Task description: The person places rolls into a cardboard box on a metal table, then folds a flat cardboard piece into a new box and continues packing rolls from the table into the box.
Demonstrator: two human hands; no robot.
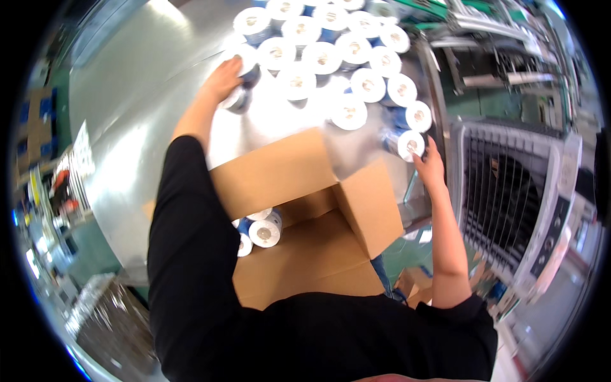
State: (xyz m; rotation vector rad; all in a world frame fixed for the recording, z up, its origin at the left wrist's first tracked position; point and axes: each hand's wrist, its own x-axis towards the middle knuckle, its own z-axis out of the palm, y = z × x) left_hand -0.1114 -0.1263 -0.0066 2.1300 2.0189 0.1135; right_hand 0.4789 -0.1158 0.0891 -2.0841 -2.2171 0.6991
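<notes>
Many rolls with round white ends and blue sides stand in a cluster on a shiny metal table (140, 83). My left hand (224, 79) is closed on a roll (247, 58) at the cluster's left edge; another roll (235, 99) is partly hidden under that hand. On the right, my right hand (431, 167) grips a tilted roll (410, 146) between thumb and fingers at the cluster's near right corner. An open cardboard box (273, 175) sits close to my body, its flaps spread. Several rolls (264, 233) lie inside at its left, partly covered by my left arm and a flap.
A large grey fan unit with a grille (503, 191) stands right of the table. Metal machine frames (496, 70) rise at the far right. At the lower left is a plastic-wrapped stack (114, 325). A smaller cardboard box (414, 283) is low on the right.
</notes>
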